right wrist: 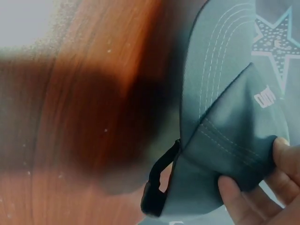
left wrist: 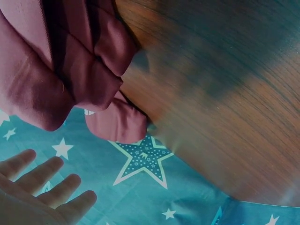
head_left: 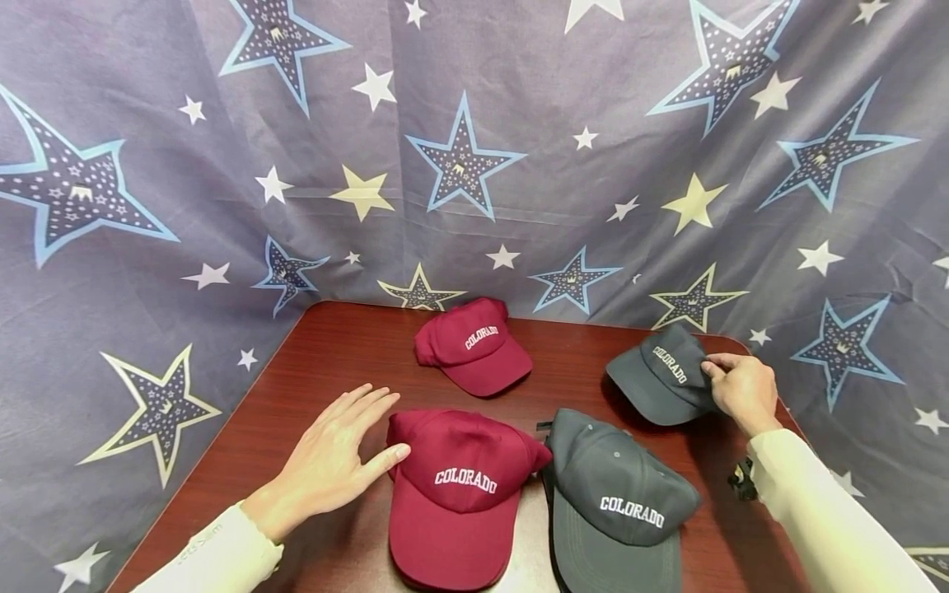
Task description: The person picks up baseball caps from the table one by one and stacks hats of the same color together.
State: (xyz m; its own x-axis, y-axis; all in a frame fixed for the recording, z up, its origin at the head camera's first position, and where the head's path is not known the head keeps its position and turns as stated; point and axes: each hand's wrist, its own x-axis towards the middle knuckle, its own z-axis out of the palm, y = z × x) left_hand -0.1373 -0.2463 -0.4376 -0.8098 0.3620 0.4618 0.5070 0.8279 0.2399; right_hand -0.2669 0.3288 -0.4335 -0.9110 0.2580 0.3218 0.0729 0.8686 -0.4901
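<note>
My right hand pinches the crown of a dark grey cap lettered COLORADO, at the table's back right. In the right wrist view, thumb and fingers grip the fabric of this grey cap, and its rear strap hangs at the side. My left hand has its fingers extended, just left of the front maroon cap; its thumb tip is at that cap's edge, and I cannot tell whether they touch. In the left wrist view, the fingers of the left hand are spread below maroon fabric.
Another maroon cap sits at the back of the brown wooden table. A second grey cap stands at the front, beside the front maroon one. Star-patterned cloth hangs behind and around the table.
</note>
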